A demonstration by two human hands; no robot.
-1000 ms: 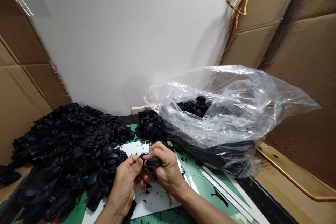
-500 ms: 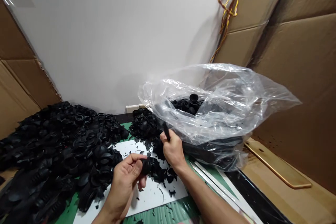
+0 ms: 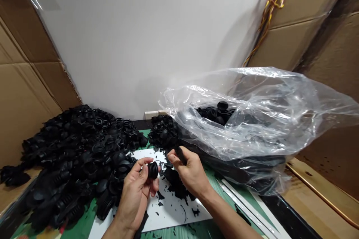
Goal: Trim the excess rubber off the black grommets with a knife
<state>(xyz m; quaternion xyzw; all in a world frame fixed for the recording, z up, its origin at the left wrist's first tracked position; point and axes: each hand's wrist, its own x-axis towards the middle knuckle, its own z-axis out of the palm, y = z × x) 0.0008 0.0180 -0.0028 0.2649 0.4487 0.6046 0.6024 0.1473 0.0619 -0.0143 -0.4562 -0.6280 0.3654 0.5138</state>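
Behind our green surface (image 3: 86, 218) a pale wall (image 3: 126, 44) is rising, and we are working over a white sheet (image 3: 162, 220) littered with black scraps (image 3: 179, 185). With our left hand (image 3: 136, 188) we are pinching a black ribbed piece (image 3: 153, 170) between thumb and fingers, holding it above the sheet. With our right hand (image 3: 193, 171) we are gripping a slim dark tool (image 3: 180, 155) in curled fingers, near the piece but apart from it; we are not making out its tip. As we are judging it, much is remaining: a large heap (image 3: 75, 149) of ragged black pieces is spreading at the left, probably waiting, while the round pieces (image 3: 222, 109) inside the clear plastic bag (image 3: 269, 130) are probably done. Whether the held piece is finished, we are not managing to tell
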